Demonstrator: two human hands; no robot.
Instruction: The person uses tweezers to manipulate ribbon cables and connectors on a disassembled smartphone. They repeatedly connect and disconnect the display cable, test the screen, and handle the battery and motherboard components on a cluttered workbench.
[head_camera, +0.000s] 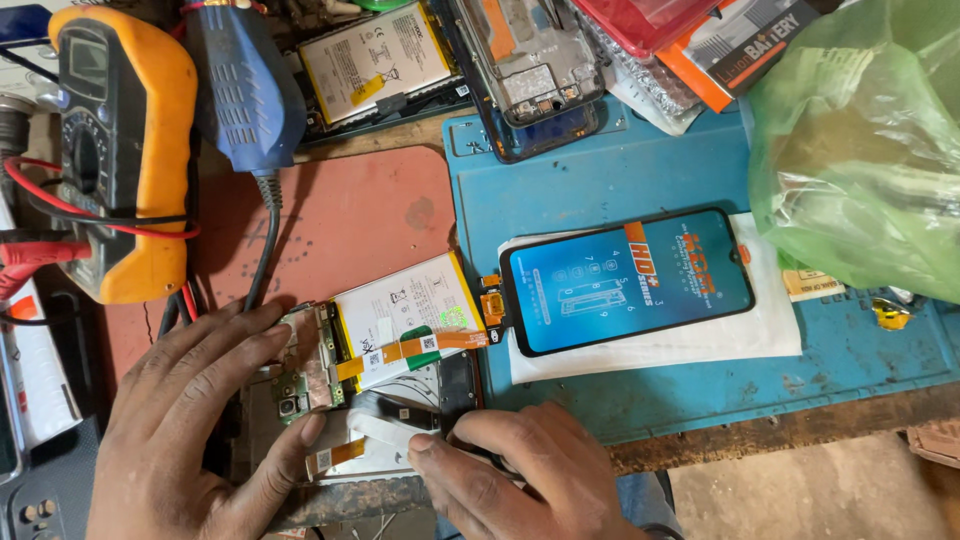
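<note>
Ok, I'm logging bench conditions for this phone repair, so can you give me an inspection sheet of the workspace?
Surface: blue work mat beside a reddish mat on a worn wooden bench.
Job's things: opened phone with white battery exposed; new display lying on white wrap, joined to it by an orange flex.
Clutter: yellow multimeter, blue tool handle, second opened phone, loose battery, green plastic bag.
Hands: left hand flat on the opened phone; right hand pinching its lower edge.
Cables: red and black probe leads; grey tool cord.
Surroundings: nothing seen.
</note>
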